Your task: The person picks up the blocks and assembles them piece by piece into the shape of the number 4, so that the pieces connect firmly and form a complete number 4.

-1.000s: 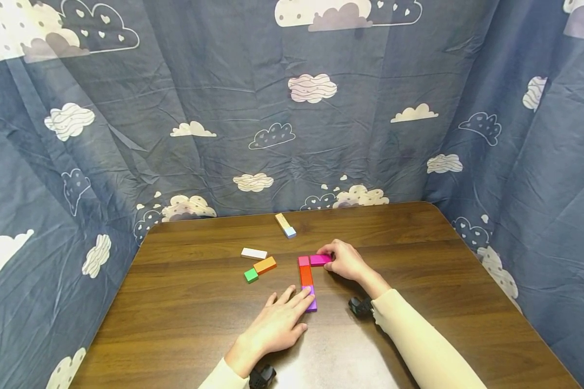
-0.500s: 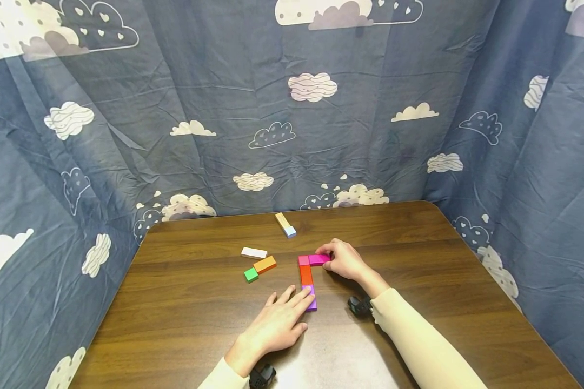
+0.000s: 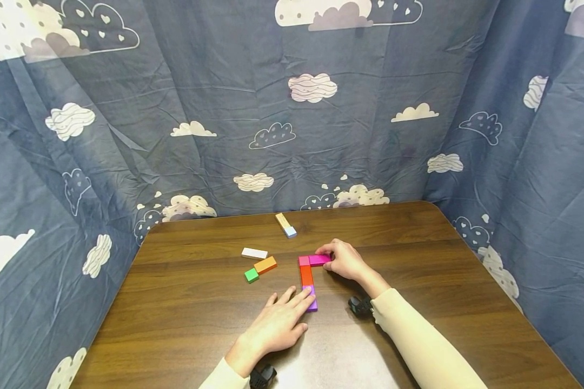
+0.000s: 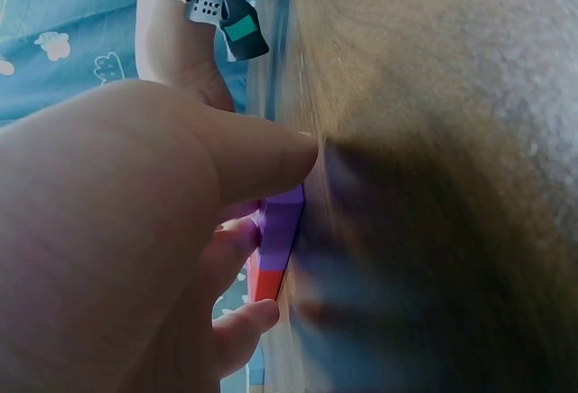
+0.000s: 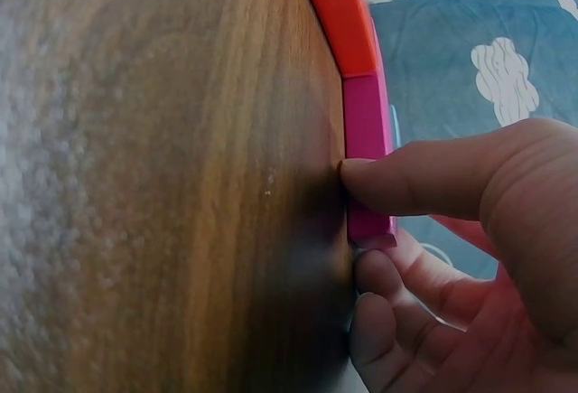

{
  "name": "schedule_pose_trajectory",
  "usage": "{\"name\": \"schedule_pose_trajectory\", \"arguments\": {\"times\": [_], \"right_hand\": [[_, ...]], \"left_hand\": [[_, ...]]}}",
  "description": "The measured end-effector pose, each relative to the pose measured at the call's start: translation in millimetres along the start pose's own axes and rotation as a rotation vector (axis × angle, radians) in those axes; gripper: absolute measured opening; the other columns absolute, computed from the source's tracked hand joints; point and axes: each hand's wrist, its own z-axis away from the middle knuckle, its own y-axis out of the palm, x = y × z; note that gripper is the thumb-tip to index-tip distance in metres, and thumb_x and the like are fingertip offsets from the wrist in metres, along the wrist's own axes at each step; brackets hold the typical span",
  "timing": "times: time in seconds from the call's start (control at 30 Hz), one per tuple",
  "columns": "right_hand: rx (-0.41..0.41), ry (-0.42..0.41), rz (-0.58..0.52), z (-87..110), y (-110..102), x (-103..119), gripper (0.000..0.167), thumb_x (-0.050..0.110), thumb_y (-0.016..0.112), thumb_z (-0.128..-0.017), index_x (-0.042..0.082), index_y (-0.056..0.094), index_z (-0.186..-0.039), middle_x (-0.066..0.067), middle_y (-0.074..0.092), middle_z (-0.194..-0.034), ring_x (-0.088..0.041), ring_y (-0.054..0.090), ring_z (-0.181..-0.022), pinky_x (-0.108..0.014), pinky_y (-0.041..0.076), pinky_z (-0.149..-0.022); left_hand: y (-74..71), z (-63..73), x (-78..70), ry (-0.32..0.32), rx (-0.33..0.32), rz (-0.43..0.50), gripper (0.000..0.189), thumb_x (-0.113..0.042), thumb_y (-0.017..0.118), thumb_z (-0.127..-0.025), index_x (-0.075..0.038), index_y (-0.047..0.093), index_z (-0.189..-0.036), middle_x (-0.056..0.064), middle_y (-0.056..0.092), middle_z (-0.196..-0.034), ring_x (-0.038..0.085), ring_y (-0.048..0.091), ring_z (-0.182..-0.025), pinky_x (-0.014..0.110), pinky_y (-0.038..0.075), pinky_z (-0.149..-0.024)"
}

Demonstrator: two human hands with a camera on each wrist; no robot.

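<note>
My right hand (image 3: 346,261) pinches a magenta block (image 3: 317,260) between thumb and fingers, its thumb on the near side in the right wrist view. That block's left end meets a small pink block (image 3: 304,261), which tops a line of blocks. Below the pink one lies a red block (image 3: 306,275), then a purple block (image 3: 312,306) nearest me. Together they form a corner shape flat on the table. My left hand (image 3: 277,324) rests with spread fingers on the purple block (image 4: 282,221), covering part of it.
Left of the line lie an orange block (image 3: 265,265) touching a green block (image 3: 251,275), and a white block (image 3: 254,253) behind them. Farther back, a tan block (image 3: 282,221) meets a light blue one (image 3: 290,232). A cloud-patterned curtain (image 3: 253,156) hangs behind the wooden table (image 3: 175,324).
The magenta block has slid slightly left with my right hand, closing the small gap to the pink block. My left hand has stayed on the purple block.
</note>
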Motion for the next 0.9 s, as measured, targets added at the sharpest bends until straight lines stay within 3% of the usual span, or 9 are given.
{"name": "schedule_pose_trajectory", "arguments": {"times": [0.4,0.6,0.73,0.9], "right_hand": [[0.011,0.024,-0.006,-0.7,0.7,-2.6,0.039,0.006,0.084,-0.072,0.018,0.079,-0.108,-0.004,0.061,-0.089,-0.014,0.053,-0.075,-0.033,0.043,-0.064],[0.013,0.036,-0.031,-1.2,1.0,-5.2,0.044,0.007,0.087,-0.069,0.017,0.078,-0.11,-0.005,0.062,-0.093,-0.016,0.056,-0.078,-0.034,0.045,-0.068],[0.014,0.031,-0.065,-0.9,-0.6,-7.1,0.045,0.005,0.087,-0.069,0.013,0.076,-0.112,-0.006,0.064,-0.097,-0.018,0.06,-0.079,-0.035,0.048,-0.071],[0.02,0.034,-0.084,-0.3,-1.8,-8.3,0.046,0.006,0.087,-0.069,0.012,0.076,-0.113,-0.007,0.065,-0.1,-0.016,0.061,-0.078,-0.035,0.049,-0.072]], "left_hand": [[-0.7,0.1,-0.8,-0.003,-0.002,-0.007,0.062,-0.034,0.06,-0.099,-0.022,0.04,-0.156,-0.004,0.033,-0.162,0.031,0.034,-0.146,0.065,0.034,-0.107],[-11.6,1.0,3.3,-0.015,-0.004,0.054,0.061,-0.032,0.06,-0.1,-0.022,0.04,-0.156,-0.004,0.03,-0.163,0.031,0.03,-0.148,0.066,0.031,-0.109],[-21.2,-1.6,9.6,-0.023,-0.052,0.102,0.058,-0.029,0.059,-0.1,-0.021,0.043,-0.155,-0.002,0.032,-0.162,0.031,0.03,-0.148,0.064,0.03,-0.11],[-32.9,-7.2,19.1,-0.019,-0.162,0.112,0.051,-0.028,0.061,-0.099,-0.015,0.052,-0.148,0.004,0.043,-0.156,0.03,0.034,-0.146,0.057,0.032,-0.113]]}}
